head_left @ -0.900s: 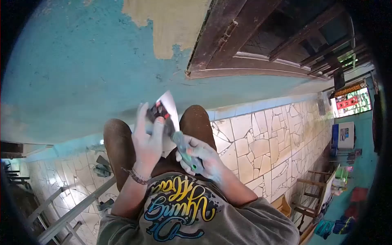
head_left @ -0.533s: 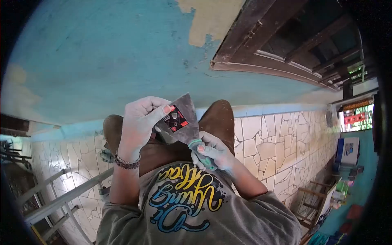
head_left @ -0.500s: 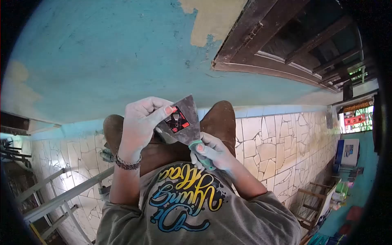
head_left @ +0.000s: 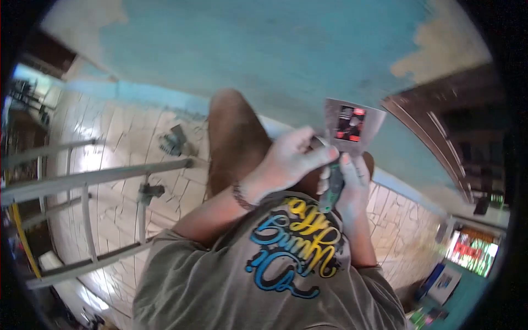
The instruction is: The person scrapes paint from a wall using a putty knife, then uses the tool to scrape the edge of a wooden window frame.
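Note:
My right hand point(head_left: 356, 184), coated in pale dust, is wrapped round the green and dark handle of a putty knife point(head_left: 369, 124). The blade points up toward the wall, and a black and red label shows on its broad face. Close beside it is my left hand point(head_left: 289, 159), also dusty, with a dark bracelet at the wrist. Its thumb and fingers are pinched near the base of the blade. Something dark shows between them, but blur hides what it is.
A turquoise wall point(head_left: 264, 49) with beige patches rises ahead. To the left a metal ladder point(head_left: 110, 177) lies across the view above the stone-tiled floor point(head_left: 126, 126). A small grey object point(head_left: 175, 140) is on the floor. Brown wooden framing point(head_left: 440, 126) stands at right.
My view has swung left, so the hands and putty knife appear further right. The left thumb has slid from the label down toward the blade's base. More of the ladder shows.

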`<state>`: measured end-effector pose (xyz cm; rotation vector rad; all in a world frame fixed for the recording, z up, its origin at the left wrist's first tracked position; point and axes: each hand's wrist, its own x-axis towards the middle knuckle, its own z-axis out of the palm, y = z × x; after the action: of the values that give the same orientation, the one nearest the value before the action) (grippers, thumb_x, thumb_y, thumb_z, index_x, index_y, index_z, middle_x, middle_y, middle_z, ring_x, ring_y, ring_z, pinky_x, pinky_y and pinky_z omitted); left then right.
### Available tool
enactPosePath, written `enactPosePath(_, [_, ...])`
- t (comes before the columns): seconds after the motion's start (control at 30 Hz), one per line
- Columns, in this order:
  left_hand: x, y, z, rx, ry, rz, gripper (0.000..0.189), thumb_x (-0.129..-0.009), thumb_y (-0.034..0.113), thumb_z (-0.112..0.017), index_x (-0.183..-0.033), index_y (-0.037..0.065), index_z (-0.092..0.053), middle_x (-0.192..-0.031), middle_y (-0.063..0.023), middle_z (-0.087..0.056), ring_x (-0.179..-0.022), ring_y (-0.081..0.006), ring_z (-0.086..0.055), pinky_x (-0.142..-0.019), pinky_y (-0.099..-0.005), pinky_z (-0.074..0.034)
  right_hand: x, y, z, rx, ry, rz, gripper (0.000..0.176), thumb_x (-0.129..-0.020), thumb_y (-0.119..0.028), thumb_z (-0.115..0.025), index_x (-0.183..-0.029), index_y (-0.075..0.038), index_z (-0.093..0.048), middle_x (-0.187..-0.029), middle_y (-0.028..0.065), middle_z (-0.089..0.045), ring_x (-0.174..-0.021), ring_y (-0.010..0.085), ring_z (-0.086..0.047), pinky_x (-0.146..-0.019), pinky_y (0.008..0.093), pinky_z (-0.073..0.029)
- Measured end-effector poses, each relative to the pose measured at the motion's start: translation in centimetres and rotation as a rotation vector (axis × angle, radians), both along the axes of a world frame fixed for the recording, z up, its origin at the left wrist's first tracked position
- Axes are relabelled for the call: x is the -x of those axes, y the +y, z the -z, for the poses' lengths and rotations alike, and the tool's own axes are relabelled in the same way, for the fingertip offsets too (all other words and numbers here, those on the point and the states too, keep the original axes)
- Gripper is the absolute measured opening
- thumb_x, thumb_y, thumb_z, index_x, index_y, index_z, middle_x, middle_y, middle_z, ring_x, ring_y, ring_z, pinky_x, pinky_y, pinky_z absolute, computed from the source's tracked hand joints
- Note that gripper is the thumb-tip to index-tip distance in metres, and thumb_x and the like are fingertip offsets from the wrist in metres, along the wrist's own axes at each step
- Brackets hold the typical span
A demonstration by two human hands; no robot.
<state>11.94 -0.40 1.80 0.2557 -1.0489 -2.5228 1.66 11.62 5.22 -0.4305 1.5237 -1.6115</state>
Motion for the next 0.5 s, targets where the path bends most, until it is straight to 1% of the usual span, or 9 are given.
enactPosePath(0.1, [-2.9, -0.6, 3.1, 0.211, -0.107, -0.046, 0.034, -0.092, 0.016, -0.068, -0.116, -0.003, -0.053, -0.096, -0.0014, -0.059, -0.086, -0.0085, -0.057, -0.077, -0.0257, -0.048, -1.6, -3.2, 1.0, 0.028, 0.036, 0.005, 0.022, -0.101, -0.023, -0.052, -0.111, -0.003, -0.057, -0.082, 0.0075, -0.066, -0.062, 0.0127, -0.061, -0.055, 0.0252, -0.051])
enactPosePath(0.13, [-4.0, -1.0, 4.4, 0.266, -0.184, 0.058, 0.046, -0.092, 0.018, -0.069, -0.125, -0.005, -0.047, -0.112, -0.0058, -0.056, -0.104, -0.0126, -0.055, -0.091, -0.0306, -0.047, -2.3, -4.5, 1.5, 0.051, 0.045, 0.012, 0.022, -0.101, -0.022, -0.053, -0.111, -0.003, -0.058, -0.084, 0.0071, -0.066, -0.065, 0.0119, -0.061, -0.059, 0.0251, -0.051])
enactPosePath(0.2, [-5.2, -1.4, 5.7, 0.291, -0.014, -0.023, 0.067, -0.091, 0.021, -0.070, -0.138, -0.007, -0.032, -0.132, -0.0116, -0.047, -0.124, -0.0170, -0.045, -0.106, -0.0351, -0.037, -4.3, -7.6, 1.4, -0.010, 0.072, -0.021, 0.022, -0.101, -0.022, -0.053, -0.107, -0.002, -0.060, -0.085, 0.0058, -0.066, -0.069, 0.0109, -0.060, -0.064, 0.0251, -0.050])
enactPosePath(0.23, [-5.8, -1.6, 5.1, 0.241, 0.039, -0.039, 0.082, -0.090, 0.022, -0.071, -0.145, -0.008, -0.018, -0.143, -0.0153, -0.037, -0.135, -0.0204, -0.034, -0.113, -0.0367, -0.029, -5.0, -8.6, 1.0, -0.042, 0.077, -0.029, 0.022, -0.101, -0.022, -0.054, -0.106, -0.002, -0.062, -0.086, 0.0052, -0.066, -0.071, 0.0105, -0.060, -0.066, 0.0251, -0.049])
enactPosePath(0.27, [-6.6, -2.2, 5.6, 0.227, 0.013, -0.064, 0.085, -0.090, 0.018, -0.070, -0.148, -0.007, -0.012, -0.146, -0.0159, -0.034, -0.138, -0.0221, -0.031, -0.114, -0.0366, -0.027, -5.2, -9.6, 1.4, -0.109, 0.101, -0.104, 0.023, -0.100, -0.022, -0.055, -0.101, -0.001, -0.065, -0.086, 0.0032, -0.066, -0.073, 0.0093, -0.059, -0.065, 0.0250, -0.048])
enactPosePath(0.33, [-8.1, -3.7, 6.4, 0.279, -0.043, -0.228, 0.073, -0.091, 0.015, -0.067, -0.146, -0.005, -0.023, -0.135, -0.0123, -0.046, -0.127, -0.0193, -0.044, -0.106, -0.0346, -0.037, -5.6, -11.7, 2.6, -0.203, 0.308, -0.284, 0.025, -0.100, -0.022, -0.056, -0.101, 0.000, -0.067, -0.085, 0.0017, -0.065, -0.075, 0.0083, -0.058, -0.066, 0.0249, -0.047])
enactPosePath(0.43, [-13.5, -8.1, 5.8, 0.083, -0.217, -0.208, 0.057, -0.092, 0.013, -0.065, -0.140, -0.002, -0.037, -0.114, -0.0054, -0.056, -0.104, -0.0126, -0.055, -0.090, -0.0292, -0.047, -6.8, -16.4, 1.8, -0.121, 0.705, -0.396, 0.025, -0.097, -0.020, -0.060, -0.104, 0.002, -0.068, -0.089, 0.0047, -0.063, -0.076, 0.0100, -0.057, -0.067, 0.0250, -0.045])
enactPosePath(0.47, [-15.4, -9.6, 7.2, 0.154, -0.312, -0.353, 0.046, -0.091, 0.012, -0.065, -0.133, 0.002, -0.047, -0.097, 0.0009, -0.057, -0.085, -0.0067, -0.054, -0.076, -0.0238, -0.047, -5.8, -17.6, 1.8, -0.151, 0.869, -0.478, 0.026, -0.094, -0.020, -0.062, -0.106, 0.003, -0.068, -0.090, 0.0072, -0.062, -0.076, 0.0123, -0.058, -0.068, 0.0265, -0.046])
enactPosePath(0.5, [-16.7, -10.4, 10.6, 0.122, -0.350, -0.537, 0.047, -0.091, 0.010, -0.065, -0.134, 0.004, -0.047, -0.095, 0.0019, -0.056, -0.082, -0.0064, -0.053, -0.071, -0.0225, -0.046, -4.9, -18.7, 1.8, -0.172, 1.036, -0.548, 0.028, -0.092, -0.019, -0.063, -0.108, 0.003, -0.067, -0.092, 0.0097, -0.061, -0.076, 0.0146, -0.059, -0.069, 0.0280, -0.047])
